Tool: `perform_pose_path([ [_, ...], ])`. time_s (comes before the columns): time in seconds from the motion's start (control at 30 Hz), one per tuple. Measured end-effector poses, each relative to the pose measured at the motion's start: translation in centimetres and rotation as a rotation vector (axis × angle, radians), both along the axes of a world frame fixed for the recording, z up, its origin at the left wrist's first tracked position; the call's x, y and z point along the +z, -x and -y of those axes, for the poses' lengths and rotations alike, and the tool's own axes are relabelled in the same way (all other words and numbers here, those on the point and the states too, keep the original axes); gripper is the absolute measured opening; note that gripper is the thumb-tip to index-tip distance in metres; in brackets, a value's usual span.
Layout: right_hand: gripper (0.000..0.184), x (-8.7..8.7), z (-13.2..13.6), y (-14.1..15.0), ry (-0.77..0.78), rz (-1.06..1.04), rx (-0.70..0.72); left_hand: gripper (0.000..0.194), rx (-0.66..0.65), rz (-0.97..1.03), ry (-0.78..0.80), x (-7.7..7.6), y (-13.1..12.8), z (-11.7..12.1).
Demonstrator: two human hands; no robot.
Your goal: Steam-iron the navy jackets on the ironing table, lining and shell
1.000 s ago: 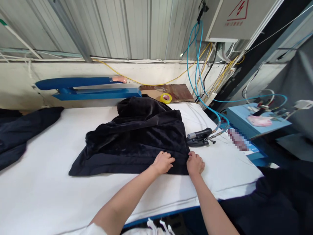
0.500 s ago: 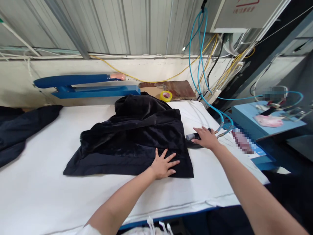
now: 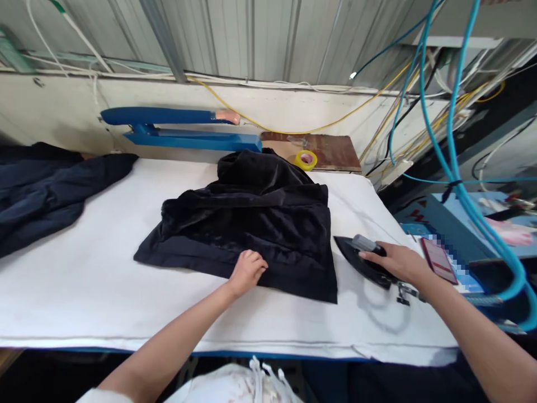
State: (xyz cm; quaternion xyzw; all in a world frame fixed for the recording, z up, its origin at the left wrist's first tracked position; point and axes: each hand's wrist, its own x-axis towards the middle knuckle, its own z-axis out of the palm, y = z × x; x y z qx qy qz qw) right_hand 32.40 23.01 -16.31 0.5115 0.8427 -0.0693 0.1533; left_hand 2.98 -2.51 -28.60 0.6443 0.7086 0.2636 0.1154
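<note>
A dark plush garment point(image 3: 272, 229) lies on the white-covered table point(image 3: 168, 308), its smooth hem band along the near side. My left hand point(image 3: 247, 272) is at the middle of that hem, its fingers curled in on the cloth edge; the thumb is mostly hidden. To the right of the garment, my right hand point(image 3: 396, 260) is wrapped round the handle of a steam iron point(image 3: 356, 262). The iron is lifted off the cover, tip toward the garment, with a gap between them. Blue hoses point(image 3: 474, 207) trail from its rear.
Another dark garment point(image 3: 46, 190) lies on the left. Behind stand a blue sleeve board point(image 3: 193, 140), a brown board point(image 3: 335, 152) and a yellow tape roll point(image 3: 306, 160). A phone point(image 3: 438, 260) and a blue box point(image 3: 457, 218) are at the right, near the hoses.
My left hand has gone from lying spread flat on the garment to curled fingers farther left along the hem. My right hand has raised the iron off the table. The view has shifted.
</note>
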Motion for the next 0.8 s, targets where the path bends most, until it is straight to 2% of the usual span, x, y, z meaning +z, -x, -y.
perform_pose_path([
  [0.07, 0.067, 0.2, 2.9, 0.9, 0.040, 0.015, 0.132, 0.020, 0.052, -0.009, 0.014, -0.5, 1.2, 1.4],
  [0.17, 0.063, -1.2, 7.1, 3.1, 0.116, 0.049, 0.312, 0.021, 0.084, -0.026, 0.022, -1.1, 2.1, 2.3],
  [0.27, 0.061, -2.9, 9.2, 5.1, 0.104, 0.072, 0.322, 0.022, 0.087, -0.042, 0.026, -1.3, 2.7, 2.5],
  [0.4, 0.063, -3.3, 8.9, 6.3, 0.074, 0.070, 0.258, 0.023, 0.181, -0.062, -0.019, -1.7, 4.9, 3.5],
  [0.57, 0.055, -2.9, 8.0, 6.8, 0.103, 0.016, 0.275, 0.018, 0.293, -0.072, -0.133, -2.0, 9.2, 6.2],
  [0.67, 0.060, -3.4, 7.9, 7.1, 0.105, 0.033, 0.250, 0.020, 0.389, -0.102, -0.189, -1.9, 10.9, 7.7],
  [0.8, 0.062, -3.9, 8.1, 7.4, 0.125, 0.019, 0.346, 0.027, 0.447, -0.169, -0.041, -2.0, 11.8, 9.0],
])
